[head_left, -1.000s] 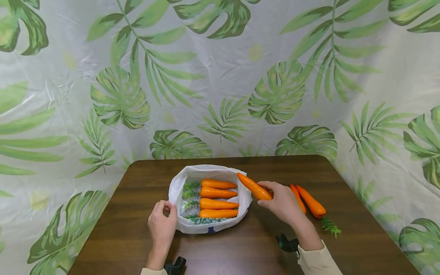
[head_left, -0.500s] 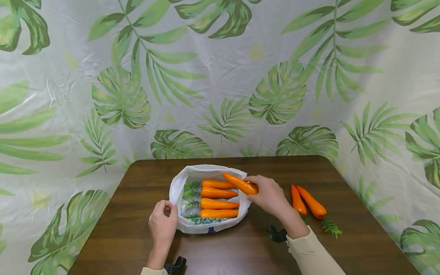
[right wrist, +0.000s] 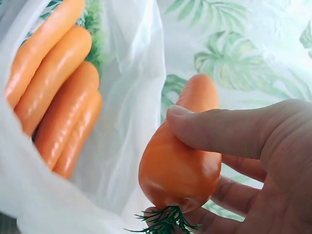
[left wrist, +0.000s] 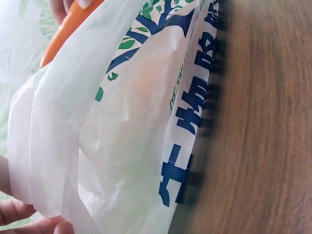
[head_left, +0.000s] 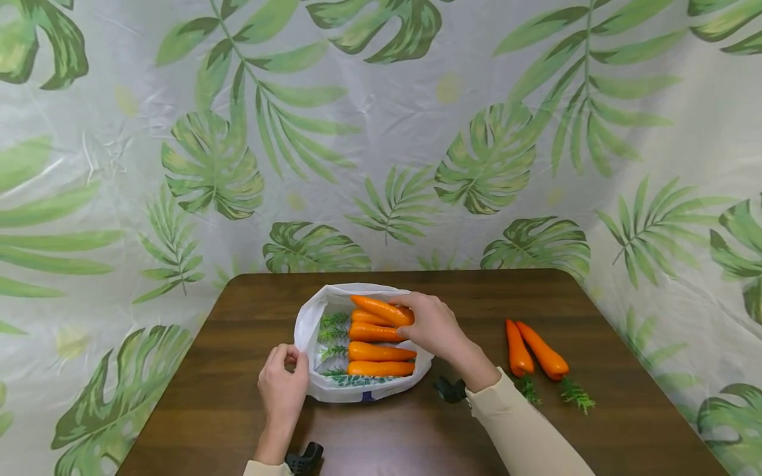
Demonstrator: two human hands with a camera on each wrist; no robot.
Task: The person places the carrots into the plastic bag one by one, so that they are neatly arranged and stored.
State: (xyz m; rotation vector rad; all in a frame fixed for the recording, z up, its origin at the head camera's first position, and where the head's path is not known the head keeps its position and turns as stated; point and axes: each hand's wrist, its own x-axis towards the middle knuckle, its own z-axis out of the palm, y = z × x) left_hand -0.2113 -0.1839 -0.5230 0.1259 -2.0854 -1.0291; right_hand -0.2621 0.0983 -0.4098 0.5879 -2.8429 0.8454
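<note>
A white plastic bag lies with its mouth spread wide, and several orange carrots with green tops sit side by side inside it, one of them this carrot. My left hand pinches the bag's rim at its left side. Above the bag's far side my right hand grips another carrot, its tip toward the left. In the right wrist view the thumb lies across the held carrot, whose short green top hangs near the fingers. Blue lettering and a tree print show on the bag's side in the left wrist view.
Two more carrots, a shorter-looking one and another, lie on the brown wooden table at the right, green tops toward the front. A leaf-patterned sheet hangs behind the table.
My right hand has carried its carrot leftward, from the bag's right rim to over the carrots inside. The left hand keeps its pinch on the rim.
</note>
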